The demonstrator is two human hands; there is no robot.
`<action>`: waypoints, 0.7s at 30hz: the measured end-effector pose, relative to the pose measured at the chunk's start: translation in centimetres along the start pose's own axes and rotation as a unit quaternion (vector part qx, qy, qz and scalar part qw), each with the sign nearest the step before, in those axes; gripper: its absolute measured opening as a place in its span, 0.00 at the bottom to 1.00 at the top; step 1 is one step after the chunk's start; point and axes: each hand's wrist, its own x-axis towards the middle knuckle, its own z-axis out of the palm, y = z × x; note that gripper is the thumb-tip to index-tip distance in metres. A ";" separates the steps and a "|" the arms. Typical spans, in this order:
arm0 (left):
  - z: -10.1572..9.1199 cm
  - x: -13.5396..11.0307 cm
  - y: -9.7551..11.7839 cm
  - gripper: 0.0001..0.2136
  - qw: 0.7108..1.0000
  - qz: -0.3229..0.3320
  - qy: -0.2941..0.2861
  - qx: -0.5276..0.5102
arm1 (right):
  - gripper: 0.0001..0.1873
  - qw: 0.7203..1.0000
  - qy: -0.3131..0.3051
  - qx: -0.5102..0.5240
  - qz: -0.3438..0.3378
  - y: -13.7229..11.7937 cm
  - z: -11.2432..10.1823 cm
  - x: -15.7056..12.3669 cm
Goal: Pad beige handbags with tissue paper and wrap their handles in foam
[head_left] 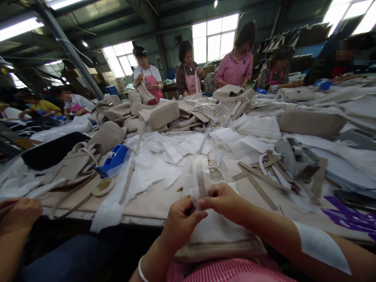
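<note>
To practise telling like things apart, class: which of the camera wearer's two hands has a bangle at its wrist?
The left hand, with a pale bangle; the right hand shows a bare wrist and, farther up, a white patch.

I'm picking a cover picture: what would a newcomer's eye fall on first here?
Probably the heap of beige bag-like pieces across the middle. Next, the bright blue dispenser left of the white sheets, and the purple material at the right edge. Up close, the left hand and right hand pinch translucent wrapping.
</note>
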 end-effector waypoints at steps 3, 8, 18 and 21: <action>0.7 0.5 0.5 0.16 0.975 -0.150 0.026 -0.165 | 0.09 0.959 0.020 -0.242 -0.146 0.9 0.5 0.0; 2.3 1.3 1.0 0.11 0.977 -0.103 0.112 -0.150 | 0.11 0.831 0.077 -0.497 -0.237 1.9 0.3 -0.2; -0.2 0.7 0.4 0.08 0.979 0.177 -0.001 0.103 | 0.26 0.988 -0.059 0.100 0.097 -0.2 -2.1 0.2; -0.4 0.8 0.4 0.08 0.978 0.180 -0.011 0.110 | 0.24 0.974 -0.006 0.191 0.119 -0.1 -0.9 0.7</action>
